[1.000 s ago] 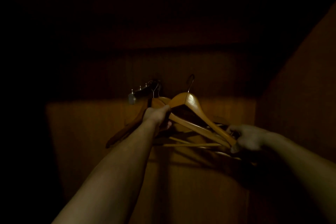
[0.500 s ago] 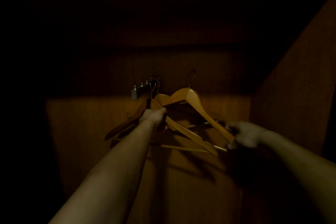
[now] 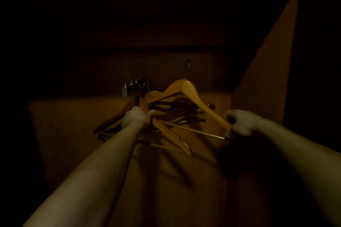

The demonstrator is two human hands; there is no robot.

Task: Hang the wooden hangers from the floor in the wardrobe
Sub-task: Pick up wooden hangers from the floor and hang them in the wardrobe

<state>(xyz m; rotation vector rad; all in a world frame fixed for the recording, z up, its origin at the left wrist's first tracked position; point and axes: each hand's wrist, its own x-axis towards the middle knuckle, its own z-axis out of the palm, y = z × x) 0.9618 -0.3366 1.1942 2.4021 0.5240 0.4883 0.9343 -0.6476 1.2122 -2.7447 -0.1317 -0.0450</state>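
Wardrobe: one wardrobe point(image 3: 267, 61); dark inside; side panel lit on the right.
Progress: judged partway; a bunch of hangers point(image 3: 171, 134) hangs under the far rail; one raised hanger point(image 3: 191, 94) is not yet hooked; the floor is out of view.
Hangers: at least four; overlapping, too dark for an exact count.
Hands: two; the left hand point(image 3: 137, 118) curls round a hanger in the bunch; the right hand point(image 3: 241, 123) grips the raised hanger's right end.
Rail: one short pegged rail point(image 3: 132, 86), left of middle.
Hook: one wire hook point(image 3: 187, 66), free, right of the rail.
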